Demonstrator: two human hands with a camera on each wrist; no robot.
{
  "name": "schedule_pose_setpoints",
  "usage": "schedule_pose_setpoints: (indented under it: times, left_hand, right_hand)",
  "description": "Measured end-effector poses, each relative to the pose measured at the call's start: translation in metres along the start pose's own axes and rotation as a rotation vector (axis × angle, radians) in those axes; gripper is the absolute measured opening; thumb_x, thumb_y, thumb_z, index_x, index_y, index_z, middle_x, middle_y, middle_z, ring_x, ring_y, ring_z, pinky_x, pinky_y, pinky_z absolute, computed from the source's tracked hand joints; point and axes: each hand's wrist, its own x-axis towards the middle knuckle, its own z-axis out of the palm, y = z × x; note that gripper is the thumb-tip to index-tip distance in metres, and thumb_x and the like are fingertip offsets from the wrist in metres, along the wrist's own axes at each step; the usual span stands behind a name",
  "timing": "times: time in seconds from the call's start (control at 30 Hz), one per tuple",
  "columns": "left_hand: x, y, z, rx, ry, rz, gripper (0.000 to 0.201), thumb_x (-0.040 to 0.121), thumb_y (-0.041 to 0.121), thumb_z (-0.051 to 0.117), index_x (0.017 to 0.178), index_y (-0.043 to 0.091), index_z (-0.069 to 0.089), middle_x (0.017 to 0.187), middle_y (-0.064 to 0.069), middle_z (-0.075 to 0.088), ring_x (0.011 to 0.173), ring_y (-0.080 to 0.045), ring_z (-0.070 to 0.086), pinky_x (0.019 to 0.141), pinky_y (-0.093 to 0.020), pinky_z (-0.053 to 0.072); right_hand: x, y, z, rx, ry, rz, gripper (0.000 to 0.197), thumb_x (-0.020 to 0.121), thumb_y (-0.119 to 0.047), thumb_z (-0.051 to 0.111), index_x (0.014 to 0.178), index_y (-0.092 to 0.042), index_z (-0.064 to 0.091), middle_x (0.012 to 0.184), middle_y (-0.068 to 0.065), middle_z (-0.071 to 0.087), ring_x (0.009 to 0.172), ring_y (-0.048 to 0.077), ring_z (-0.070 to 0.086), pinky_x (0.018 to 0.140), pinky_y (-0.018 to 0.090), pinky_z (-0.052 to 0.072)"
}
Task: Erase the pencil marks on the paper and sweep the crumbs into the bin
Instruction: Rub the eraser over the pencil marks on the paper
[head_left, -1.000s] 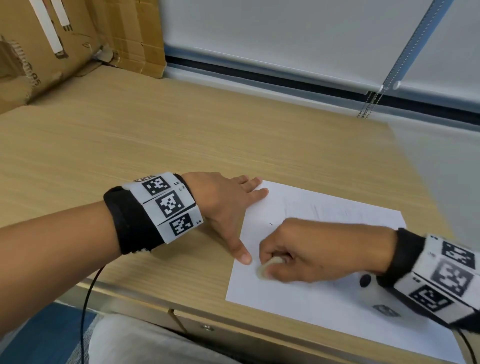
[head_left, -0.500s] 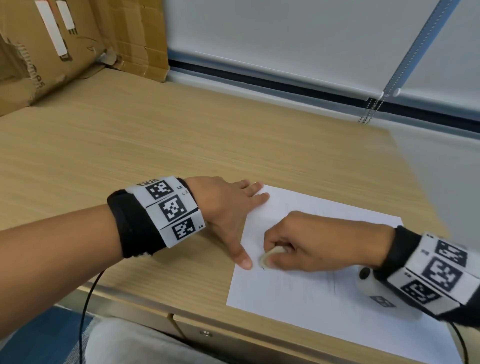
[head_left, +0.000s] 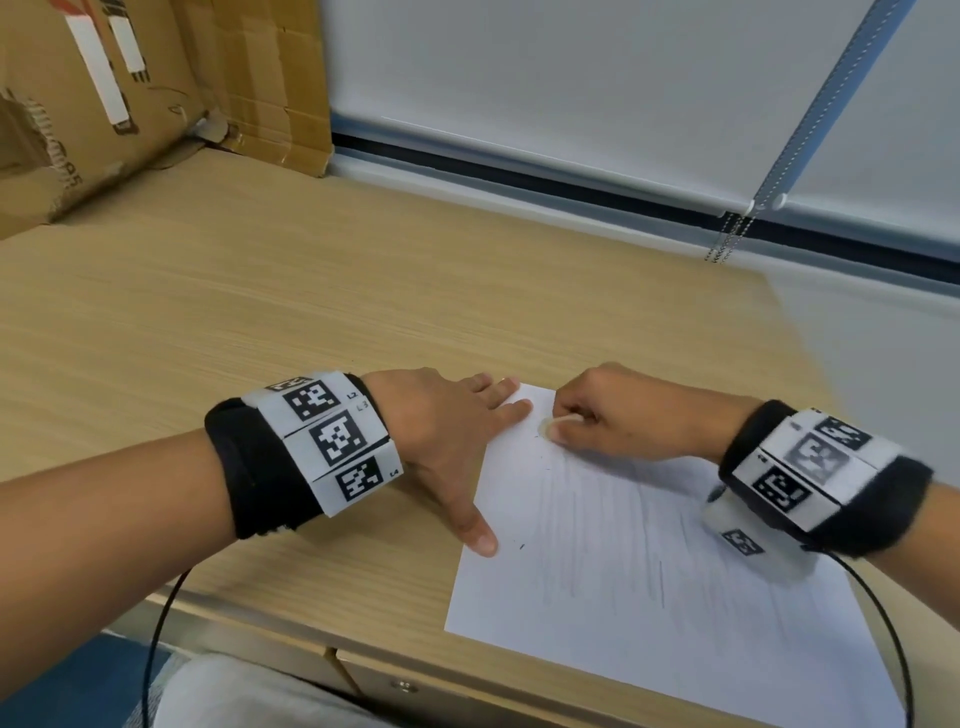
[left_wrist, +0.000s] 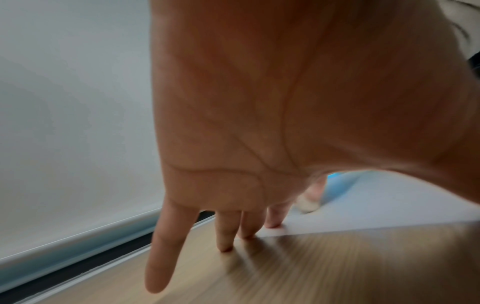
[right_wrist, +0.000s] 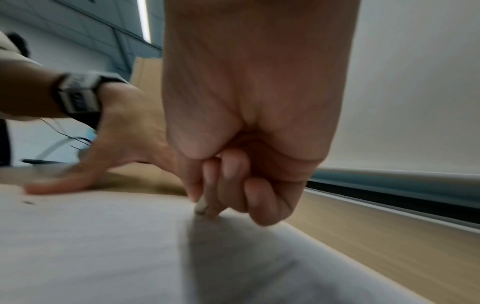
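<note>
the left hand (left_wrist: 272, 123) fills most of the view, palm towards the camera, its straight fingers (left_wrist: 161, 257) spread downward. several fingertips touch the light wood-grain desk (left_wrist: 337, 267) and the edge of the white sheet of paper (left_wrist: 389, 205). behind them a small pale eraser (left_wrist: 309, 205) meets the paper, blurred.

White paper (head_left: 649, 597) with grey pencil streaks — pale wood-grain desk (head_left: 260, 312), brown cardboard (head_left: 156, 78).
</note>
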Motion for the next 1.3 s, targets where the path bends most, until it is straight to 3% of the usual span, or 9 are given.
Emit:
schedule_pose_setpoints:
  times: [0.13,0.3,0.4,0.5,0.67,0.83,1.0,1.17,1.3]
  left_hand:
    - [0.002,0.0,0.002,0.004,0.004,-0.001,0.139,0.056,0.085,0.063,0.151,0.029,-0.022,0.156,0.011,-0.03,0.147,-0.01,-0.016,0.118,-0.047,0.012]
    - [-0.001,0.0,0.0,0.006,0.003,0.004,0.138,0.058,0.084,0.063,0.15,0.029,-0.023,0.156,0.011,-0.03,0.147,-0.009,-0.017,0.118,-0.046,0.009]
    - [-0.001,0.0,0.001,0.0,0.008,0.001,0.137,0.059,0.084,0.063,0.15,0.029,-0.022,0.156,0.011,-0.03,0.146,-0.009,-0.017,0.118,-0.045,0.009]
    - [-0.001,0.001,0.001,0.011,0.007,0.003,0.137,0.059,0.084,0.063,0.15,0.028,-0.023,0.156,0.01,-0.03,0.147,-0.01,-0.017,0.119,-0.047,0.011]
    - [-0.001,0.001,0.001,0.022,0.006,-0.004,0.137,0.059,0.085,0.062,0.15,0.028,-0.023,0.156,0.01,-0.03,0.147,-0.011,-0.016,0.119,-0.047,0.009]
    - [-0.002,0.003,-0.001,0.023,0.0,-0.006,0.136,0.06,0.084,0.062,0.15,0.028,-0.023,0.156,0.01,-0.03,0.147,-0.01,-0.017,0.118,-0.046,0.008]
    - [-0.003,0.003,-0.002,0.019,-0.013,-0.007,0.136,0.06,0.084,0.062,0.149,0.029,-0.024,0.155,0.011,-0.031,0.146,-0.009,-0.018,0.118,-0.047,0.006]
    - [-0.003,0.004,-0.003,0.036,-0.021,-0.005,0.137,0.059,0.085,0.062,0.15,0.028,-0.024,0.156,0.01,-0.031,0.146,-0.01,-0.018,0.119,-0.048,0.008]
    - [-0.003,0.004,-0.004,0.043,-0.025,-0.011,0.137,0.059,0.084,0.063,0.15,0.028,-0.024,0.156,0.01,-0.031,0.147,-0.01,-0.018,0.119,-0.048,0.009]
  right_hand:
    - [-0.01,-0.021,0.002,0.011,-0.191,-0.094,0.043,0.096,-0.036,0.051,0.073,0.0,0.056,0.058,0.004,0.043,0.05,0.012,0.032,0.049,0.023,0.03]
    - [0.01,-0.003,-0.007,-0.016,-0.036,-0.007,0.041,0.096,-0.034,0.051,0.07,-0.004,0.057,0.06,0.005,0.051,0.053,0.014,0.04,0.053,0.026,0.034]
    - [0.004,-0.01,-0.002,-0.003,-0.115,-0.043,0.04,0.096,-0.032,0.051,0.063,-0.008,0.05,0.055,0.002,0.045,0.05,0.014,0.035,0.051,0.026,0.032]
    - [-0.001,-0.018,-0.002,0.012,-0.215,-0.08,0.045,0.095,-0.038,0.052,0.067,-0.003,0.053,0.056,0.002,0.041,0.049,0.012,0.032,0.049,0.024,0.03]
    - [0.016,0.009,-0.008,-0.006,-0.02,0.048,0.037,0.096,-0.034,0.053,0.069,-0.01,0.058,0.057,-0.006,0.048,0.05,0.007,0.039,0.049,0.017,0.031]
    - [0.005,-0.004,-0.003,0.019,-0.174,-0.024,0.044,0.096,-0.036,0.053,0.06,-0.01,0.048,0.055,-0.001,0.039,0.049,0.011,0.031,0.049,0.022,0.029]
    - [0.009,0.006,-0.008,-0.026,-0.052,0.074,0.042,0.096,-0.036,0.052,0.062,-0.011,0.052,0.055,-0.002,0.047,0.05,0.014,0.038,0.054,0.028,0.035]
    - [-0.005,-0.01,-0.001,-0.05,-0.174,-0.054,0.046,0.096,-0.036,0.05,0.066,-0.002,0.051,0.057,0.004,0.043,0.051,0.014,0.033,0.052,0.029,0.033]
    - [-0.004,-0.003,-0.005,-0.023,-0.103,0.012,0.044,0.096,-0.038,0.051,0.065,-0.006,0.052,0.056,0.001,0.045,0.052,0.015,0.036,0.054,0.03,0.035]
